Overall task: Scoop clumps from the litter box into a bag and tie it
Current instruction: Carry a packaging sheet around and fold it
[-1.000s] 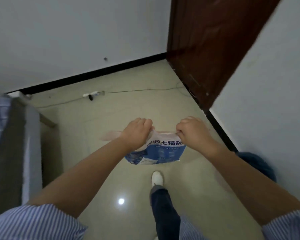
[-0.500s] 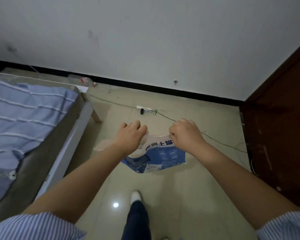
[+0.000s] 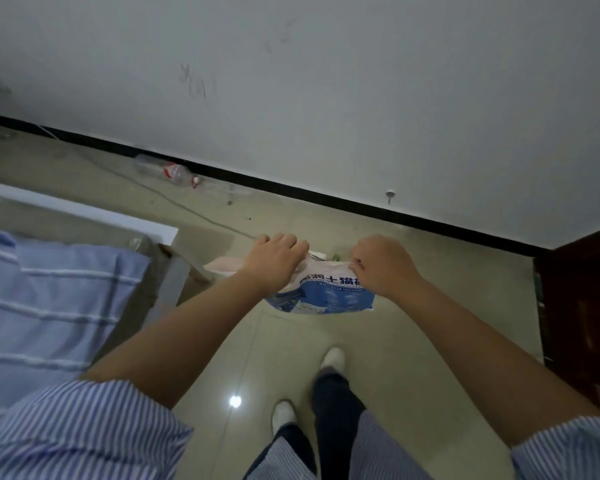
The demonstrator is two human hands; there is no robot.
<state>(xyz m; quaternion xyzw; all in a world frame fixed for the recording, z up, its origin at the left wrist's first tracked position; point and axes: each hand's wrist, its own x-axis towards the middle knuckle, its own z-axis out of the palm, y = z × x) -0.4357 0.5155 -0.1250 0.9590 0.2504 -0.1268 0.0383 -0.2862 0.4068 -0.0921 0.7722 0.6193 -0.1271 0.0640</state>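
room: beige tiled floor (image 3: pixel 413 341), glossy, one bright light reflection seen on it below the bag; white scuffed wall (image 3: pixel 326 81) behind, black baseboard (image 3: pixel 291 188) run along its foot.
bag (image 3: pixel 329 292): blue-and-white litter bag, Chinese print on the white upper band, held in the air above the floor, mid-frame; a pale flap of it is seen sticking out to the left past the left hand.
left hand (image 3: pixel 274 263): fingers curled over the bag's top left edge, bag gripped; fingertips hidden behind the bag mouth.
right hand (image 3: pixel 381 265): closed on the bag's top right edge, material pinched at thumb and forefinger.
hands: level with each other, bag top stretched between them.
bed (image 3: pixel 49 289): left of the bag, blue cover with white stripes, white frame edge along its far side.
bottle (image 3: pixel 167 171): clear plastic, laid on its side on the floor against the baseboard, up and left of the bag.
cable (image 3: pixel 187 209): thin, run across the floor from near the bottle toward the bag, lost behind the left hand.
door (image 3: pixel 582 323): dark brown, right of the bag at the frame edge.
feet: two white shoes (image 3: pixel 333 358) below the bag, dark trousers above them; striped sleeves (image 3: pixel 84 434) at the bottom corners.
litter box: not identified in view.
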